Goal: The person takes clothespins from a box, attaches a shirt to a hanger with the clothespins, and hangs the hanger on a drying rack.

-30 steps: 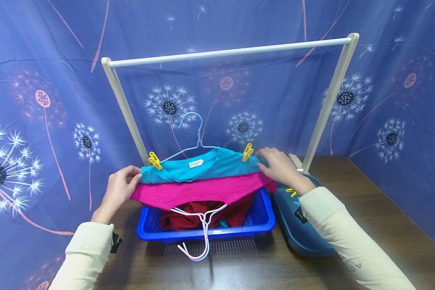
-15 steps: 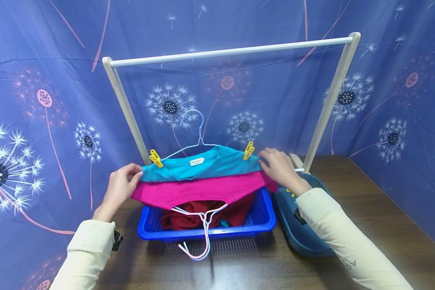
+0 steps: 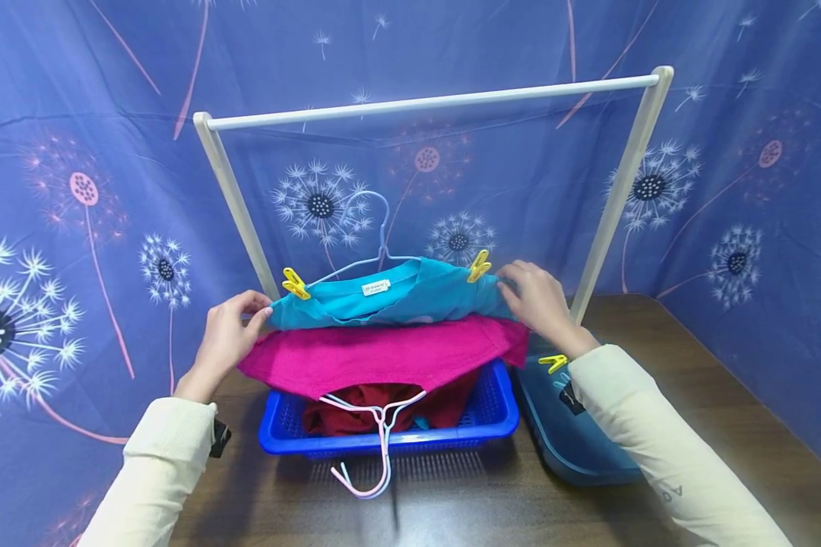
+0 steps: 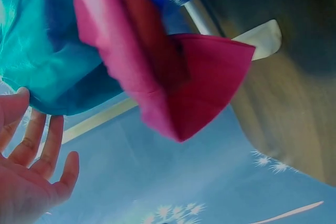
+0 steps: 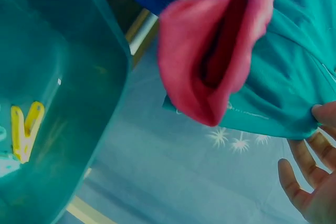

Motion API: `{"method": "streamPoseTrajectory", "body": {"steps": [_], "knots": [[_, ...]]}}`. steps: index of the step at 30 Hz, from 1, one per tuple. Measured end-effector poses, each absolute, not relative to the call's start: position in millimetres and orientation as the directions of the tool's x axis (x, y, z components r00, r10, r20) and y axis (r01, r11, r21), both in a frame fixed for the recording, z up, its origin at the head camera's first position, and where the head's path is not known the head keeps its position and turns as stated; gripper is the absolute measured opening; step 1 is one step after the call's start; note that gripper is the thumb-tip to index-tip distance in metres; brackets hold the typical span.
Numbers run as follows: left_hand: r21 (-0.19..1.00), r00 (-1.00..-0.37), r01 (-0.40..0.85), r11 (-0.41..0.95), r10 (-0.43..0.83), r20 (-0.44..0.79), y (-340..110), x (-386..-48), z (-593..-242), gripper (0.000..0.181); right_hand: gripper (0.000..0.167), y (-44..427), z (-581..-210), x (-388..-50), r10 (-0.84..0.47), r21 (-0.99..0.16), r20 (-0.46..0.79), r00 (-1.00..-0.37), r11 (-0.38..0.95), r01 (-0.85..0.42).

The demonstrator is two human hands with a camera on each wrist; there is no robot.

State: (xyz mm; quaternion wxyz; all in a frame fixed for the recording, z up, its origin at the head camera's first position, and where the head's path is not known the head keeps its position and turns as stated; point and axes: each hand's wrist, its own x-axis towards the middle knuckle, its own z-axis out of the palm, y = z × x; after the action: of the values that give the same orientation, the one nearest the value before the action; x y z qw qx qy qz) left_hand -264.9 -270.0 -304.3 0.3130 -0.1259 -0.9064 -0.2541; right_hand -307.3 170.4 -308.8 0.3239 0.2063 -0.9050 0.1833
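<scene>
Left hand [image 3: 224, 334]: pinching the turquoise shirt [image 3: 420, 295]
Right hand [image 3: 540, 304]: pinching its opposite end — likely to spread it
Yellow clips [image 3: 479, 266]: seemingly anchoring it to the hanger [image 3: 383, 249]

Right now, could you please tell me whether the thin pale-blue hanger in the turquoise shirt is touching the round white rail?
Apart: the head view shows patterned backdrop between the hanger hook and the white rail above.

The basket [image 3: 461, 434] is set before the rack [image 3: 438, 101] and left of the tub [image 3: 581, 460]; across the basket a garment [image 3: 376, 355] is laid, before the held shirt [image 3: 420, 298].
</scene>
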Motion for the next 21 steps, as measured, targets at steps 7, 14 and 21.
{"method": "streamPoseTrajectory", "body": {"steps": [7, 14, 21], "knots": [[0.385, -0.78, 0.392, 0.836, 0.08, 0.621, -264, -271, -282, 0.006, 0.014, 174, -290, -314, -0.203, -0.241, 0.656, -0.727, 0.856, -0.457], [0.383, -0.784, 0.393, 0.836, 0.087, 0.615, -260, -281, -262, 0.008, 0.014, 176, -267, -318, -0.178, -0.242, 0.661, -0.729, 0.869, -0.431], [0.389, -0.789, 0.384, 0.837, 0.078, 0.61, -253, -288, -244, 0.01, 0.014, 180, -244, -321, -0.156, -0.24, 0.69, -0.707, 0.872, -0.427]]}}
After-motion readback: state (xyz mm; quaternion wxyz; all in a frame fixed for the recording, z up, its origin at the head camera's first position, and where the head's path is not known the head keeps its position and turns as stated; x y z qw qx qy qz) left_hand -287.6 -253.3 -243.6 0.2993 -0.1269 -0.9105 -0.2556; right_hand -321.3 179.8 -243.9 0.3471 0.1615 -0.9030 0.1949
